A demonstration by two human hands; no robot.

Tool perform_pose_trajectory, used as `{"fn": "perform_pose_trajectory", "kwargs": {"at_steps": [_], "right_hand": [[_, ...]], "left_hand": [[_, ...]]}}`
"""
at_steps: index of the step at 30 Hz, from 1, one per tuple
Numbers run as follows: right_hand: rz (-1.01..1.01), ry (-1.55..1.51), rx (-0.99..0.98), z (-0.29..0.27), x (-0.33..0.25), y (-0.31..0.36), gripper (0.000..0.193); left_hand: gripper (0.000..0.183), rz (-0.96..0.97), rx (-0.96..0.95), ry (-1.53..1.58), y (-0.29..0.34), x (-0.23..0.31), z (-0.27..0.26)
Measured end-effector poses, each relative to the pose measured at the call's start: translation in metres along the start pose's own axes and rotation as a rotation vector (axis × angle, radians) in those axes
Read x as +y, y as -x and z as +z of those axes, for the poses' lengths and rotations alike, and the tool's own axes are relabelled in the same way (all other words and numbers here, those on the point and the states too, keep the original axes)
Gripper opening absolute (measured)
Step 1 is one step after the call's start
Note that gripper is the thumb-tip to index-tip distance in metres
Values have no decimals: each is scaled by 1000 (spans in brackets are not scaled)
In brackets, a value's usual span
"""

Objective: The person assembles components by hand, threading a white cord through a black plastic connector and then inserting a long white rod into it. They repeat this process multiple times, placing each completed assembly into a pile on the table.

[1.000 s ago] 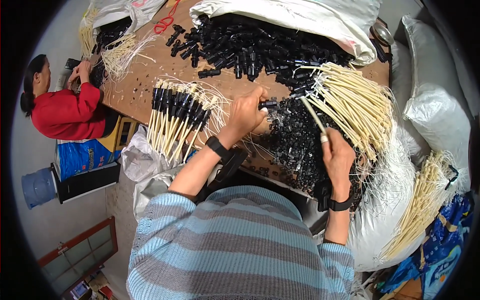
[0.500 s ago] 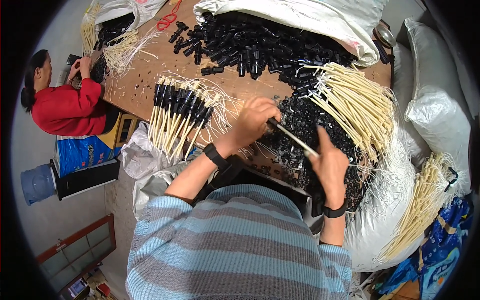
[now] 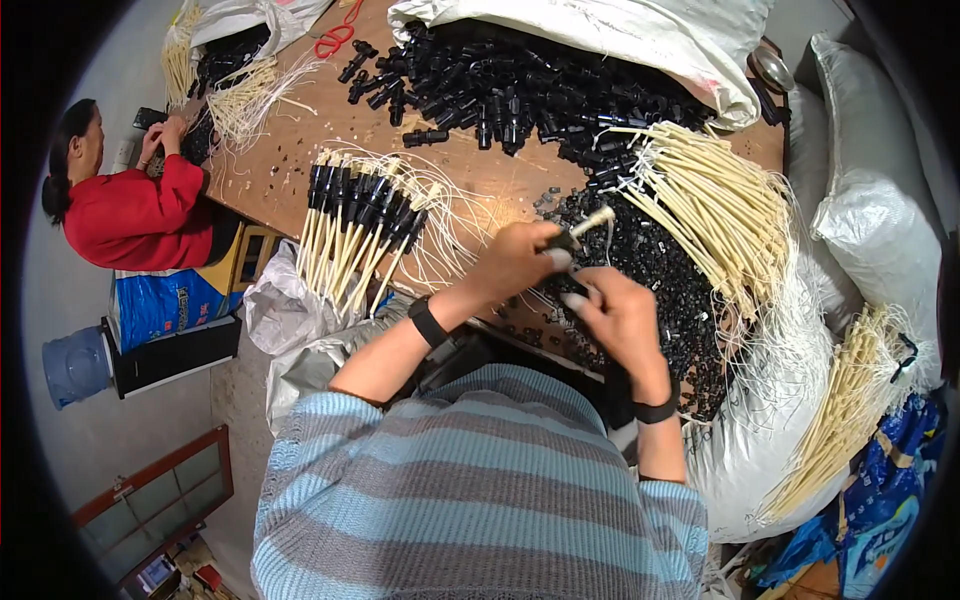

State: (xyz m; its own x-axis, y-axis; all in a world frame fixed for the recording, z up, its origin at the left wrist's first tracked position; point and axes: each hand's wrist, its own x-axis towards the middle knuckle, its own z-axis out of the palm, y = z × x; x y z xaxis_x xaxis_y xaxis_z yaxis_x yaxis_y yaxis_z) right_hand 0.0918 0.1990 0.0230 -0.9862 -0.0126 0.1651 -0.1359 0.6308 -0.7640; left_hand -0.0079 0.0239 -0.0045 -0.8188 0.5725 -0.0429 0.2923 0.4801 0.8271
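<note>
My left hand (image 3: 522,262) is closed around a black plastic fitting (image 3: 563,241), mostly hidden by the fingers. A cream tube (image 3: 595,222) pokes out of it toward the upper right, with a pale knobbed tip. Close below, my right hand (image 3: 622,312) has thumb and fingertips pinched together near the fitting; what they grip is too small and blurred to make out. Beneath both hands lies a heap of small black clips (image 3: 650,262). To the left rests a bundle of cream tubes with black fittings (image 3: 365,215), white strings trailing from it.
Black fittings (image 3: 500,90) spill from a white sack (image 3: 640,40) across the table (image 3: 300,130). A bundle of cream tubes (image 3: 715,205) lies at the right, near full white sacks (image 3: 875,200). Red scissors (image 3: 335,42) sit far left. A person in red (image 3: 140,215) works beyond.
My right hand has moved left toward my left hand, its index finger now bent in. The tube, earlier stretched between both hands, now sticks out toward the upper right.
</note>
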Motion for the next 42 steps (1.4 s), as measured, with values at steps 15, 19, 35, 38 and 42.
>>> {"fn": "perform_pose_trajectory", "kwargs": {"at_steps": [15,19,35,38,42], "right_hand": [[34,176,231,17,3,2,12],[42,126,169,20,6,2,10],[1,-30,98,24,0,7,14],[21,-147,100,25,7,9,12],[268,-116,116,23,10,14,9]], "left_hand": [[40,214,-112,-102,10,0,-5],[39,210,-139,-110,11,9,-3],[28,452,24,66,10,8,-3],[23,549,40,61,11,2,-1],[20,213,187,-41,-7,-21,6]]}}
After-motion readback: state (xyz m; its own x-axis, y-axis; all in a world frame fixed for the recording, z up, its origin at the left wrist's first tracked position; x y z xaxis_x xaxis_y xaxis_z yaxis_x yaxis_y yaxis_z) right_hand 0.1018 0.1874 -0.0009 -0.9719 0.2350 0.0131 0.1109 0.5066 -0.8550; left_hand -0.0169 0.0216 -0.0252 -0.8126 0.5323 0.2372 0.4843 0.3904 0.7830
